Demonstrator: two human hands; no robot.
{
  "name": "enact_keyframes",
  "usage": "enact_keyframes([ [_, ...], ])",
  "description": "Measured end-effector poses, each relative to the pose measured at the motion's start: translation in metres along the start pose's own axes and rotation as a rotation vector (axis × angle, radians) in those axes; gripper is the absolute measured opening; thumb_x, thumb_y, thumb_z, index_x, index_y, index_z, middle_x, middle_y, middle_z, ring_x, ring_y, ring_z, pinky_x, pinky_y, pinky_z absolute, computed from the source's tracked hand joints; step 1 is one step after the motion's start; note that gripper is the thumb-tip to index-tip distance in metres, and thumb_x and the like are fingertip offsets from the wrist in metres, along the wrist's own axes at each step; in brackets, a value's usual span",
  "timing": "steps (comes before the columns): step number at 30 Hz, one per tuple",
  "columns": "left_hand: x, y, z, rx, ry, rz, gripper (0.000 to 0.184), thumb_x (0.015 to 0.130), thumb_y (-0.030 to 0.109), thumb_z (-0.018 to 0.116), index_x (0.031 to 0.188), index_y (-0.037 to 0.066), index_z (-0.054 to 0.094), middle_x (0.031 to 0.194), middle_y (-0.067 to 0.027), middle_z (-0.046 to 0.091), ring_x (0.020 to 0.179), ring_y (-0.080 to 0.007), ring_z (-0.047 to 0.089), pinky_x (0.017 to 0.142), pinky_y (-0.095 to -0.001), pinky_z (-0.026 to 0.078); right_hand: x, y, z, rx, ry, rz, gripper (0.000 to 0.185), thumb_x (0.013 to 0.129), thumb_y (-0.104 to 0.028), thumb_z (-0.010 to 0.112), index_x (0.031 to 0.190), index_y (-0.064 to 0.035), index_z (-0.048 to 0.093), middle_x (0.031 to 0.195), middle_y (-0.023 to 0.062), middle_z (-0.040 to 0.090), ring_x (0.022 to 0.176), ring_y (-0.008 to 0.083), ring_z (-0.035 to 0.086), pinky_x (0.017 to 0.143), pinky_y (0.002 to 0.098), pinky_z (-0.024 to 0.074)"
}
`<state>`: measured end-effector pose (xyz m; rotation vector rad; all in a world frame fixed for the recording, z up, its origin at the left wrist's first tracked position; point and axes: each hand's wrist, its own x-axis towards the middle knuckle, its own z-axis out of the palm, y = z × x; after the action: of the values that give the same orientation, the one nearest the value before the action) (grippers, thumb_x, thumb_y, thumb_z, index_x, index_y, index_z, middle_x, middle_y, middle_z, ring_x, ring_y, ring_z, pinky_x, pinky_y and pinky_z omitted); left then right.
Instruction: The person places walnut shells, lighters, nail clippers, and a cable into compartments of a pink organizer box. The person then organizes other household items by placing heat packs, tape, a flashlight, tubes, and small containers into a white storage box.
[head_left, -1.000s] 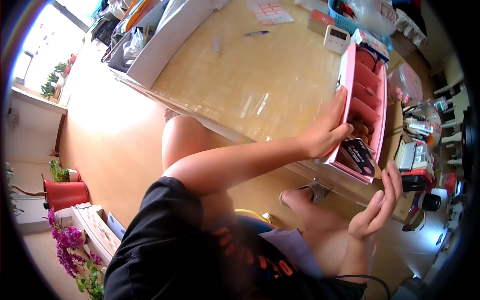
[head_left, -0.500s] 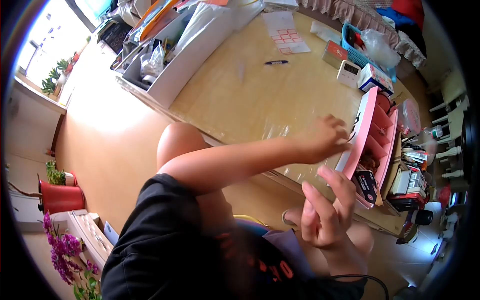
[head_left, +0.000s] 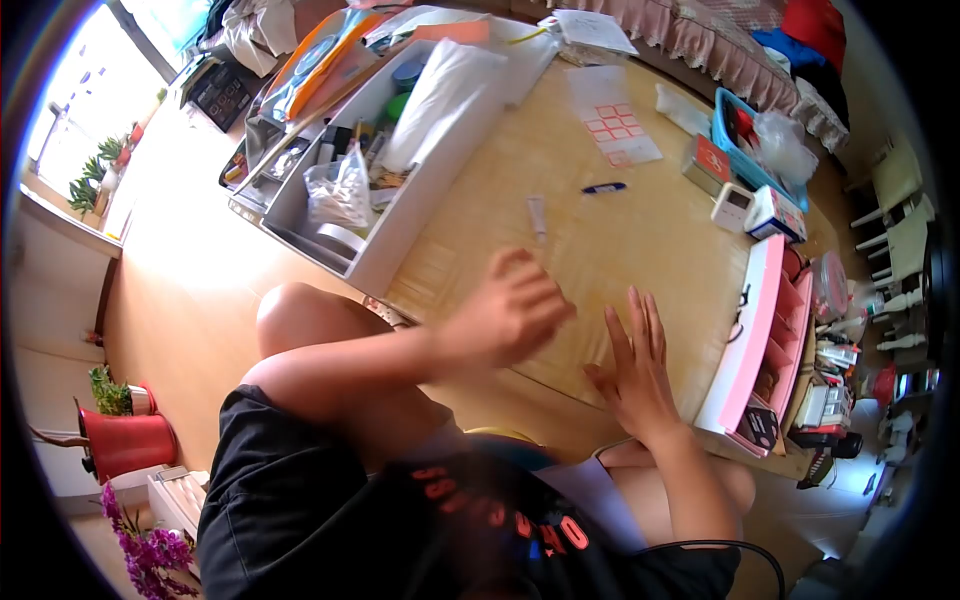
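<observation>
My left hand point(head_left: 510, 312) is raised over the table's near edge, blurred, its fingers curled in; whether anything is inside cannot be seen. To its right, my right hand point(head_left: 636, 375) has its fingers spread above the wooden table point(head_left: 470, 240) and holds nothing. Beyond the hands lie a small pale tube point(head_left: 538, 218) and a blue pen point(head_left: 604, 188). A sheet with red-outlined labels point(head_left: 615, 125) is farther back. The pink organizer point(head_left: 750, 340) stands at the table's right side, apart from both hands, with a black card point(head_left: 760, 428) in its near compartment.
At the left stands a white box point(head_left: 415, 215) filled with bags and small items. Along the right are a red-topped box point(head_left: 707, 163), a white timer point(head_left: 733, 206), a tissue-like box point(head_left: 776, 215) and a blue basket point(head_left: 728, 130). My knees are beneath the near edge.
My left hand has left the pink organizer and moved left, its fingers now curled. My right hand has moved left over the table's edge and spread its fingers. The view has shifted, showing more of the white box.
</observation>
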<state>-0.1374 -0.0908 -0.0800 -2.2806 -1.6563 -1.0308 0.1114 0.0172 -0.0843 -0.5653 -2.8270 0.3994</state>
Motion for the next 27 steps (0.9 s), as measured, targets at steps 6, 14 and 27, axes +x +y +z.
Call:
enact_keyframes([
  [6, -0.013, -0.008, -0.051, -0.235, 0.102, 0.330, 0.024, 0.092, 0.016, 0.065, 0.113, 0.005, 0.071, 0.098, -0.0039, 0.065, 0.099, -0.0199, 0.065, 0.105, -0.0528, 0.041, 0.104, -0.018, 0.043, -0.209, -0.032, -0.057, 0.072, 0.098, -0.042, 0.063, 0.161, -0.0203, 0.035, 0.170, 0.0184, 0.020, 0.155, 0.0452, 0.018, 0.124, 0.0579, 0.0184],
  [14, -0.049, -0.037, -0.062, -0.600, 0.176, 0.538, 0.025, 0.092, 0.016, 0.063, 0.107, -0.004, 0.068, 0.075, -0.0062, 0.056, 0.077, -0.0235, 0.059, 0.088, -0.0407, 0.050, 0.207, 0.033, 0.069, -0.381, -0.021, 0.256, 0.066, 0.099, -0.038, 0.062, 0.154, -0.0088, 0.041, 0.162, 0.0186, 0.037, 0.148, 0.0438, 0.033, 0.119, 0.0542, 0.0287],
  [27, -0.066, -0.062, -0.149, -0.672, 0.586, 0.636, 0.021, 0.088, 0.008, 0.063, 0.101, -0.009, 0.065, 0.072, -0.0087, 0.059, 0.070, -0.0254, 0.058, 0.077, -0.0425, 0.053, 0.296, 0.186, 0.075, -0.039, 0.384, 0.765, 0.053, 0.096, -0.030, 0.056, 0.137, 0.0031, 0.057, 0.153, 0.0261, 0.046, 0.146, 0.0445, 0.038, 0.123, 0.0470, 0.0289],
])
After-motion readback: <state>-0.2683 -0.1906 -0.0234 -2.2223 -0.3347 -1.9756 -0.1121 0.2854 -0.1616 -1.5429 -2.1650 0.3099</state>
